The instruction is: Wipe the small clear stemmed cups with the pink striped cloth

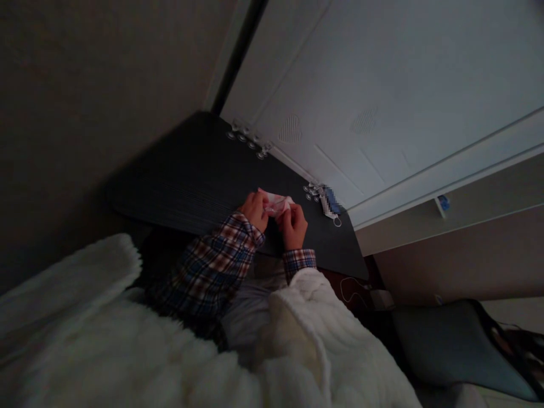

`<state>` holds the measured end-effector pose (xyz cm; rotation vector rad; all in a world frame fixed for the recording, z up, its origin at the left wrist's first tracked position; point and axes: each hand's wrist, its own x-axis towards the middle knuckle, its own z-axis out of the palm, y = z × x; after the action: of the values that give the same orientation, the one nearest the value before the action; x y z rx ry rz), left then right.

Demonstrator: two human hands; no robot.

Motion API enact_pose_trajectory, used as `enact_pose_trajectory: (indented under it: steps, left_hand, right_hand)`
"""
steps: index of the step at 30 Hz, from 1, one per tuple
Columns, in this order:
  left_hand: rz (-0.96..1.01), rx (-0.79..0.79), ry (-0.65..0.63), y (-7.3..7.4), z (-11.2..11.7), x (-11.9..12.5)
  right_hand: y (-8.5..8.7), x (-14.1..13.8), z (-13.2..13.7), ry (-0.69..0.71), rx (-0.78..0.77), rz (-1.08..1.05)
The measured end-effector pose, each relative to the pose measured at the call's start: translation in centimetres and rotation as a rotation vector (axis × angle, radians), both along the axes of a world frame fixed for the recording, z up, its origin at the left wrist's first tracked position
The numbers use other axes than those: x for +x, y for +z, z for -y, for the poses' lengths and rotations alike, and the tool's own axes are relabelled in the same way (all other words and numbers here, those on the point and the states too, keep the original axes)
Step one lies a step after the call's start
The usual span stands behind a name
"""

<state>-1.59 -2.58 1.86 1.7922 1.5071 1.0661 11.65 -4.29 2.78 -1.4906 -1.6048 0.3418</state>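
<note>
A small pink and white plastic packet (275,205) is held between both hands, just above or on the dark table (182,170); I cannot tell which. My left hand (255,211) closes its fingers on the packet's left end. At the right end, my right hand (294,226) pinches the packet between thumb and fingers. The packet's surface looks crinkled and shiny in the middle. Its lower edge is partly hidden by my fingers, and the dim light hides any print.
Along the table's back edge stand small clear suction-cup-like pieces (250,137), with more near a blurred blue and white item (331,201) at the right. A white panel (361,107) with heart patterns rises behind. A white cable (351,289) hangs at the lower right.
</note>
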Motion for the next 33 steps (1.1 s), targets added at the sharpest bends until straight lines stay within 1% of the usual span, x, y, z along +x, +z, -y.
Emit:
enact_pose_trajectory:
  steps: [3,7,10,15,18,21,27,33]
  left_hand:
    - [0.015,-0.030,-0.019,0.2,-0.1,0.0]
    - [0.047,-0.064,-0.074,0.4,-0.1,-0.1]
    - [0.043,-0.071,-0.112,0.4,-0.1,-0.2]
    - [0.006,-0.014,-0.060,0.0,-0.2,-0.1]
    - [-0.008,0.008,-0.067,-0.2,-0.4,0.0]
    - [-0.014,-0.010,-0.081,0.1,-0.4,0.0]
    - [-0.071,-0.070,-0.087,1.1,-0.1,-0.1]
    - [-0.101,-0.060,-0.081,0.9,0.1,-0.1]
  right_hand:
    - [-0.1,0.1,-0.2,-0.016,0.001,-0.055]
    - [-0.3,0.5,-0.5,-0.023,0.009,-0.168]
    - [-0.4,0.6,-0.7,-0.044,0.006,-0.200]
    - [-0.2,0.4,-0.5,-0.014,0.027,-0.178]
    - [0.0,0.3,-0.3,-0.020,0.016,-0.147]
    - [0.0,0.3,-0.3,-0.048,0.016,-0.116]
    - [-0.1,0.5,-0.4,-0.080,0.023,-0.125]
    - [-0.1,0.6,-0.4,-0.081,0.024,-0.130]
